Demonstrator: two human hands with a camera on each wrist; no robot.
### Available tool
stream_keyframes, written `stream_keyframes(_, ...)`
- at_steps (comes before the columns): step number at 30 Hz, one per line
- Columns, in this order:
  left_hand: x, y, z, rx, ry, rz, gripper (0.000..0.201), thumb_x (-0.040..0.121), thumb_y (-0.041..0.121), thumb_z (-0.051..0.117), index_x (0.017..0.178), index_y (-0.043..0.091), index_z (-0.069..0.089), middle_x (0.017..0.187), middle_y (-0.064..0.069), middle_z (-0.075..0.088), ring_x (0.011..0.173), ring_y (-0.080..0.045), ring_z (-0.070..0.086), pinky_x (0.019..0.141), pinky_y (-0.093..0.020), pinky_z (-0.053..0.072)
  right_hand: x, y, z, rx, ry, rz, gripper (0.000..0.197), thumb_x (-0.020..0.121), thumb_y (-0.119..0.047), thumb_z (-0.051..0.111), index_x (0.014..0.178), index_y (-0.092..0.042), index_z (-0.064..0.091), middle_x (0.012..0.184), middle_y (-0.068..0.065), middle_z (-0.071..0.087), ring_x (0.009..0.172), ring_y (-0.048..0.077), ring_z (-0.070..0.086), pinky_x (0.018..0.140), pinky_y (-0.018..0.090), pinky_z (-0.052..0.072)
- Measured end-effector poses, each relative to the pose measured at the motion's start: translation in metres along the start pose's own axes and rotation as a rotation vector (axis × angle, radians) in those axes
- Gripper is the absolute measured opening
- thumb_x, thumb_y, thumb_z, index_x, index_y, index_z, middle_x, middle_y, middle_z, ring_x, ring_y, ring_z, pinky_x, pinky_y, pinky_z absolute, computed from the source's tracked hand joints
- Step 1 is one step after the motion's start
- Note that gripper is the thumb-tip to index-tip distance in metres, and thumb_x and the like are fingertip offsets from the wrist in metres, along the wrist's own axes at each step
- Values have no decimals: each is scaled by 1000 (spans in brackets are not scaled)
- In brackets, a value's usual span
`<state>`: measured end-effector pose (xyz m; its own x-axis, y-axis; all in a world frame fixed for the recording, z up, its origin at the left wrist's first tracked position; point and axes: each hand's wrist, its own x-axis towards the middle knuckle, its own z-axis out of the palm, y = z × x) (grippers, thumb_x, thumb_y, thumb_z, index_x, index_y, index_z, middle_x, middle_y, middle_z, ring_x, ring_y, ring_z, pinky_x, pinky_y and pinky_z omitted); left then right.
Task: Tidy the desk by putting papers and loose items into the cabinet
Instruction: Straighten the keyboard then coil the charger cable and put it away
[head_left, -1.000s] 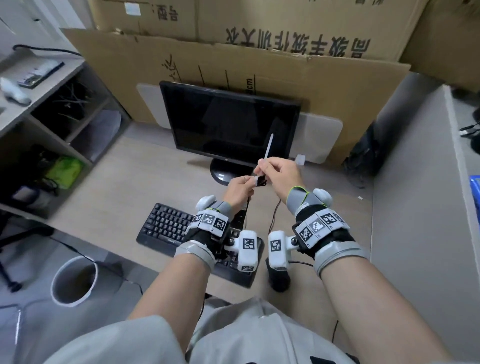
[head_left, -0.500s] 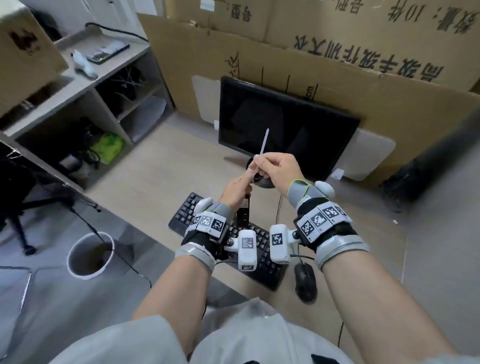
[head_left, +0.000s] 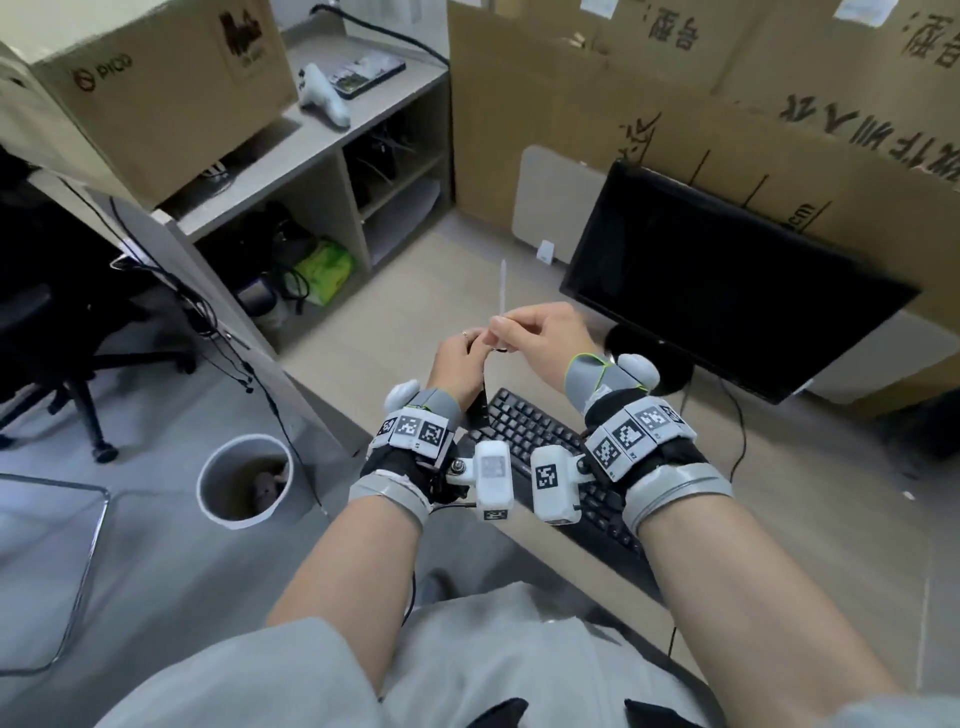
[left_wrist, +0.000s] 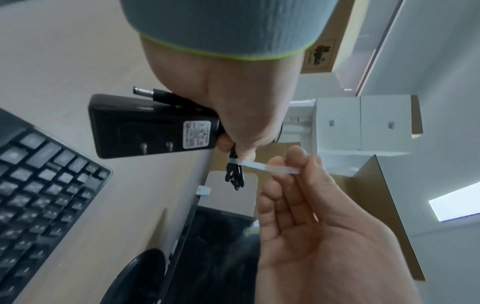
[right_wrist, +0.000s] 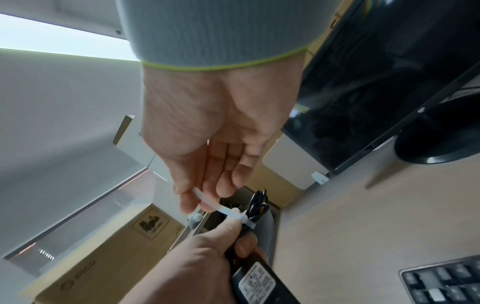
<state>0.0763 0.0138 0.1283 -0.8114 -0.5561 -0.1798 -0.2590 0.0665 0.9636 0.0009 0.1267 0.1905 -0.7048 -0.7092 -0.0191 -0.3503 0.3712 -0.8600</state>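
Observation:
My left hand (head_left: 467, 345) grips a black power adapter (left_wrist: 145, 127) and its folded black cable (left_wrist: 235, 176) above the keyboard. A white zip tie (left_wrist: 267, 167) is looped round the cable bundle. My right hand (head_left: 501, 330) pinches the tie's tail between thumb and fingers, and the tail (head_left: 502, 286) points up and away from me. The right wrist view shows the tie (right_wrist: 223, 209) closed round the cable (right_wrist: 257, 203), with the adapter (right_wrist: 259, 281) below in my left hand (right_wrist: 194, 257). The open cabinet (head_left: 291, 182) stands at the desk's left end.
A black keyboard (head_left: 545, 441) and a monitor (head_left: 727, 280) sit on the desk (head_left: 415, 291). On the cabinet top are a cardboard box (head_left: 156, 88), a white controller (head_left: 322, 96) and a phone (head_left: 363, 73). A waste bin (head_left: 244, 483) and a chair (head_left: 52, 322) stand on the floor at left.
The head view has swung left, bringing the cabinet and bin into view. Both hands keep their hold on cable and tie and now sit left of the monitor.

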Motion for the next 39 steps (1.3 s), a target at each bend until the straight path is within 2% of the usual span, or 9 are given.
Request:
stream_keyframes(3, 4, -7, -30, -93, 55, -78, 25, 99, 27, 52, 81, 16, 67, 52, 15, 52, 49, 3, 46, 52, -17, 35, 16, -15, 26, 49, -12, -15, 25, 90, -35, 61, 75, -23, 76, 74, -7, 74, 71, 4, 66, 85, 35, 56)
stream_keyframes(6, 9, -17, -62, -221, 146, -200, 35, 95, 24, 55, 61, 16, 54, 56, 2, 50, 54, -13, 44, 57, -27, 37, 37, -24, 54, 175, 1, -13, 25, 93, -30, 60, 77, -19, 76, 72, -5, 70, 65, 5, 57, 76, 35, 52)
stream_keyframes(10, 12, -23, -85, -406, 228, -314, 28, 88, 29, 66, 66, 12, 63, 59, -4, 63, 61, -20, 61, 66, -30, 50, 69, -22, 74, 205, 8, 3, 25, 94, -34, 58, 82, -22, 76, 79, -7, 72, 68, -1, 57, 77, 32, 50)
stream_keyframes(13, 16, -24, -101, -406, 256, -311, 27, 90, 26, 67, 71, 7, 67, 69, -8, 66, 57, -15, 59, 56, -21, 48, 89, -21, 88, 197, -29, 2, 22, 94, -33, 57, 83, -27, 75, 78, -9, 68, 66, -1, 54, 74, 32, 47)
stream_keyframes(18, 31, -8, -127, -479, 388, -310, 17, 90, 22, 68, 80, 9, 71, 76, -5, 72, 62, -10, 66, 50, -14, 48, 123, -22, 102, 283, -72, 48, 21, 91, -27, 57, 76, -32, 70, 77, -7, 69, 66, 12, 56, 73, 36, 49)
stream_keyframes(27, 67, 4, -114, -367, 305, -281, 15, 96, 21, 61, 81, 16, 63, 79, -3, 67, 71, -11, 64, 67, -19, 50, 158, -2, 96, 381, -21, 270, 31, 92, -26, 46, 67, -18, 63, 60, -1, 68, 51, 18, 49, 54, 28, 44)
stream_keyframes(30, 81, 4, -113, -308, 258, -283, 18, 96, 16, 59, 78, 15, 62, 77, -3, 67, 70, -14, 63, 69, -21, 52, 167, 9, 92, 304, 48, 353, 34, 84, -34, 46, 61, -19, 66, 53, -5, 64, 50, 19, 49, 61, 38, 50)
stream_keyframes(34, 108, -3, -112, -265, 207, -308, 21, 95, 15, 59, 74, 13, 62, 74, -6, 66, 72, -20, 62, 82, -35, 53, 186, 18, 95, 280, 125, 461, 33, 82, -33, 48, 62, -19, 69, 50, -8, 59, 50, 16, 52, 66, 37, 57)
stream_keyframes(39, 151, -4, -132, -390, 105, -313, 20, 97, 15, 58, 76, 15, 59, 72, -3, 64, 70, -16, 61, 77, -37, 53, 219, 17, 105, 395, 64, 502, 32, 94, -25, 47, 68, -18, 63, 64, -2, 62, 59, 16, 50, 65, 32, 46)
